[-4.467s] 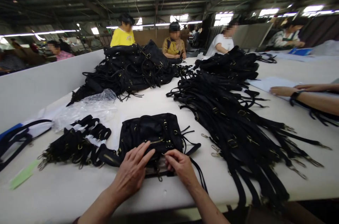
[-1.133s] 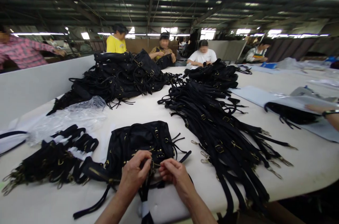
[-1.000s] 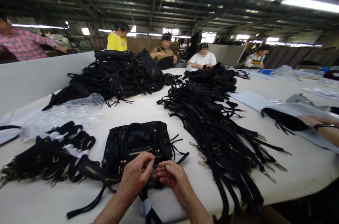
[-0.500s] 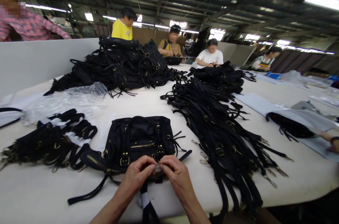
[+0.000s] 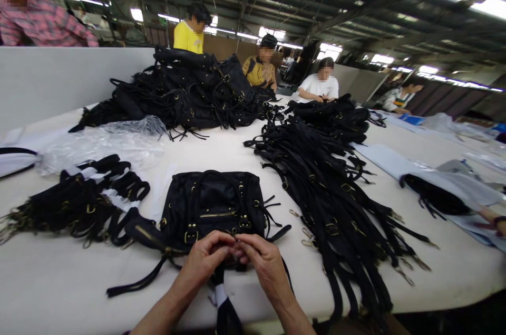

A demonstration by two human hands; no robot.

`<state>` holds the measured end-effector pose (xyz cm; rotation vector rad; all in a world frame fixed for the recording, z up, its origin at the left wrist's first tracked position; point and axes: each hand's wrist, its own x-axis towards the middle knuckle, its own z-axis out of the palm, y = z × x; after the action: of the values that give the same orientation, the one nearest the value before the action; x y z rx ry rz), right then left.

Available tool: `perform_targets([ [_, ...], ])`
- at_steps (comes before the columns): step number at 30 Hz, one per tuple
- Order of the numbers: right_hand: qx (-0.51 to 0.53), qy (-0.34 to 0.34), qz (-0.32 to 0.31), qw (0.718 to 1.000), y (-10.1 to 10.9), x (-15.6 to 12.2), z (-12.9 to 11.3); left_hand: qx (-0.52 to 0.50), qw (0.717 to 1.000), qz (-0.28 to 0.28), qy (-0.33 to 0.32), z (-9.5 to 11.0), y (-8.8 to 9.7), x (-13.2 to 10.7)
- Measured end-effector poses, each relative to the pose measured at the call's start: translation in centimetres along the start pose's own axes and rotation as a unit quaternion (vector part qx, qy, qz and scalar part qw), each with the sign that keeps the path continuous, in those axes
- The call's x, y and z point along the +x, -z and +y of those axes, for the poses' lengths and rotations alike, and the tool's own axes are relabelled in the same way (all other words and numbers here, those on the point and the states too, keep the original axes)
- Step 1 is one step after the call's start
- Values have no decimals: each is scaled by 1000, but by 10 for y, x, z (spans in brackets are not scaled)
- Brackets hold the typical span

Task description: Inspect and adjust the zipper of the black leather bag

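Observation:
A black handbag [image 5: 217, 195] with gold buckles, a front zip and fringed ties lies on the table before me. At its near edge, my left hand [image 5: 206, 257] and my right hand [image 5: 264, 260] meet with thumbs and fingertips pinched together. What they pinch is too small and too covered by the fingers to make out. Below the hands hangs a folded black strap [image 5: 228, 318] with a white wrap [image 5: 220, 294] around it. To the left of the bag a black zipped piece [image 5: 146, 235] with a long tie sticks out.
Bundled black straps with clips [image 5: 71, 206] lie left, beside clear plastic film [image 5: 103, 145]. A long heap of straps [image 5: 336, 208] covers the right. Piled black bags [image 5: 185, 92] stand at the back. Several people work around the table; a co-worker's hand [image 5: 500, 224] shows far right.
The view has shifted slightly, so the table's things sit a little further right. My right fingers have curled in more under the thumb; both hands stay together at the bag's near edge.

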<state>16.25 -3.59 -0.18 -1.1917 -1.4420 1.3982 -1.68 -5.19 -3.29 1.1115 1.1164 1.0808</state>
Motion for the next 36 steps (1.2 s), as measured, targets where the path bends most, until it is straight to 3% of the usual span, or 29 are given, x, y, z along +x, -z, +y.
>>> perform_targets([
  [7, -4, -15, 3, 1000, -1, -2, -3, 52, 998, 21, -14, 1, 4, 2],
  [12, 0, -20, 5, 1000, -1, -2, -6, 56, 998, -3, -18, 1, 5, 3],
  [21, -38, -10, 36, 999, -1, -6, -7, -53, 998, 31, 23, 14, -8, 1],
  [24, -64, 1, 37, 997, 1, -7, -7, 2, 999, 31, 34, 18, -9, -1],
  [29, -100, 25, 46, 994, 1, -8, -4, 171, 983, 41, -55, 28, -8, -6],
  [36, -22, -15, 21, 999, -2, -6, 5, 268, 958, 35, -95, 35, -9, -7],
])
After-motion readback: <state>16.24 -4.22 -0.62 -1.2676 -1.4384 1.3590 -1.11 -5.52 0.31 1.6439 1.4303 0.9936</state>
